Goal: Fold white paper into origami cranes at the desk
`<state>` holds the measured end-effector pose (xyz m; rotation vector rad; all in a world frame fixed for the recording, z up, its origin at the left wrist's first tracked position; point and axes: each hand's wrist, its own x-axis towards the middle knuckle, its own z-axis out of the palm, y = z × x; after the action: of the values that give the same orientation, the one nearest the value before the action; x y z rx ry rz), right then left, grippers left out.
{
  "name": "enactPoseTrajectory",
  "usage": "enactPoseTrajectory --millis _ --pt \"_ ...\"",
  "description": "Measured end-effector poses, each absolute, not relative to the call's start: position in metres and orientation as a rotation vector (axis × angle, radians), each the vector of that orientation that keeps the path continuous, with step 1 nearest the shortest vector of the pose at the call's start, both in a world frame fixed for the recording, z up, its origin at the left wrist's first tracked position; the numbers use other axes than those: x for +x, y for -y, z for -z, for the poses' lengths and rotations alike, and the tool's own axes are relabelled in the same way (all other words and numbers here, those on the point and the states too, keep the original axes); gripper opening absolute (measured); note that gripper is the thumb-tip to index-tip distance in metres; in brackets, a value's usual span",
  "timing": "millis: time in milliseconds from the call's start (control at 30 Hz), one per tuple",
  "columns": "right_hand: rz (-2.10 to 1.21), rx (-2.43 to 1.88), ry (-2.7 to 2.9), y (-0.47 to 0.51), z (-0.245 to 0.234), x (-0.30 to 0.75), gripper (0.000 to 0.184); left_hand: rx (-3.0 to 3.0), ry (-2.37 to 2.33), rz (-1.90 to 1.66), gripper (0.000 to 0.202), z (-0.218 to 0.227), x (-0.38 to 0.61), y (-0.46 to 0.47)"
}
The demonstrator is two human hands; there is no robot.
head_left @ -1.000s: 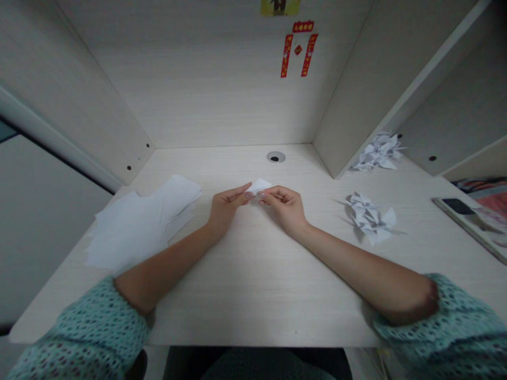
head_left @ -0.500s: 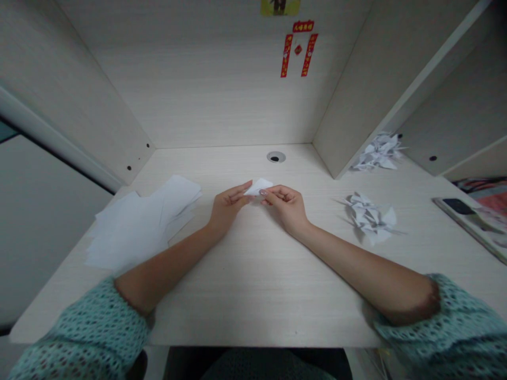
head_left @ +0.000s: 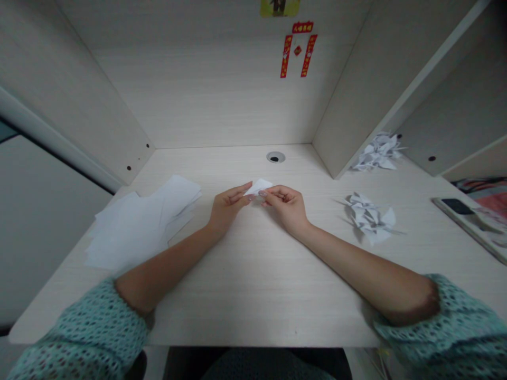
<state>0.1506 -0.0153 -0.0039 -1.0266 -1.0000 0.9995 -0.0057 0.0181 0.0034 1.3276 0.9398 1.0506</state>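
A small folded piece of white paper (head_left: 259, 186) is held between both hands over the middle of the desk. My left hand (head_left: 229, 205) pinches its left corner between thumb and fingers. On the other side, my right hand (head_left: 285, 206) grips the near right edge, thumb and index finger pressed together. The fingertips cover the paper's lower edge, so its folds there cannot be made out. To the left lies a loose stack of white paper sheets (head_left: 137, 227). A pile of folded white paper pieces (head_left: 371, 217) rests right of my right hand.
A second pile of folded paper (head_left: 380, 152) sits by the upright divider panel (head_left: 372, 89). At the right edge lies a flat board or book (head_left: 471, 224) with a phone-like dark object on it. A round cable hole (head_left: 275, 157) is near the back wall.
My left thumb has shifted slightly along the paper's lower edge. Both hands keep hold of the folded paper in nearly the same spot.
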Motion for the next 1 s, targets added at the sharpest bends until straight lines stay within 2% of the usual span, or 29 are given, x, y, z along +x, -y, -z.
enactPoseTrajectory --millis 467,800,1000 --pt "-1.033 -1.006 0.956 0.0163 0.0023 0.1470 0.021 1.168 -0.957 -1.029 0.039 -0.0031 -0.0040 -0.0232" --pt "-0.931 -1.116 0.953 0.0191 0.0002 0.1477 0.020 1.243 -0.943 -1.051 0.039 -0.0015 -0.0033 -0.0205" --pt "-0.991 -1.095 0.929 0.0180 0.0011 0.1476 0.023 1.261 -0.950 -1.071 0.039 -0.0028 -0.0031 -0.0188"
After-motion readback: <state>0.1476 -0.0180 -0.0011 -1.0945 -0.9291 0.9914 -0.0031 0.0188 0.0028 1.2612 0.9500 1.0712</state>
